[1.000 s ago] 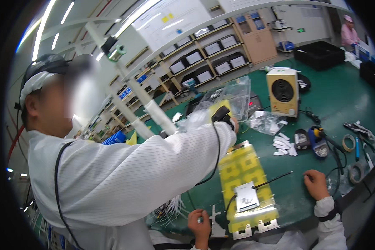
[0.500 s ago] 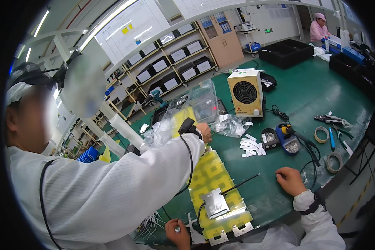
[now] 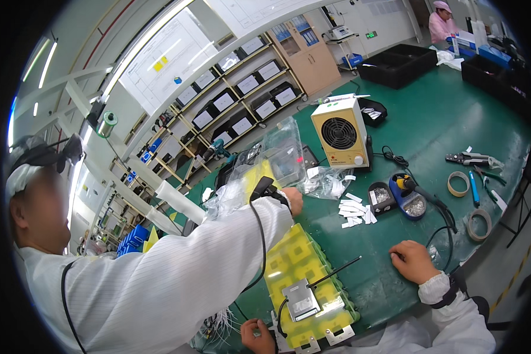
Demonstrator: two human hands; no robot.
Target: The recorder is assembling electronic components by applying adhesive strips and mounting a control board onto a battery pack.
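Observation:
A long yellow-green pack (image 3: 295, 259), which looks like a battery pack, lies on the green table in front of me. On it sits a flat silver module (image 3: 301, 300) with black cables, and metal tabs stick out at its near end. My left hand (image 3: 258, 336) is curled closed beside the pack's near left corner; whatever it may hold is hidden. My right hand (image 3: 415, 261) rests on the table right of the pack, fingers curled in, nothing visible in them. From the left, a co-worker's hand (image 3: 293, 200) reaches past the pack's far end, its fingers partly hidden.
A yellow fan unit (image 3: 340, 133) stands beyond the pack. White paper strips (image 3: 354, 211), a blue soldering iron stand (image 3: 409, 197), tape rolls (image 3: 479, 225) and pliers (image 3: 471, 159) lie to the right. Plastic bags (image 3: 327, 182) and loose white wires (image 3: 215, 324) lie on the left.
My view has shifted slightly. The co-worker's head has lowered, and their reaching hand has moved a little right. My hands stay nearly in place.

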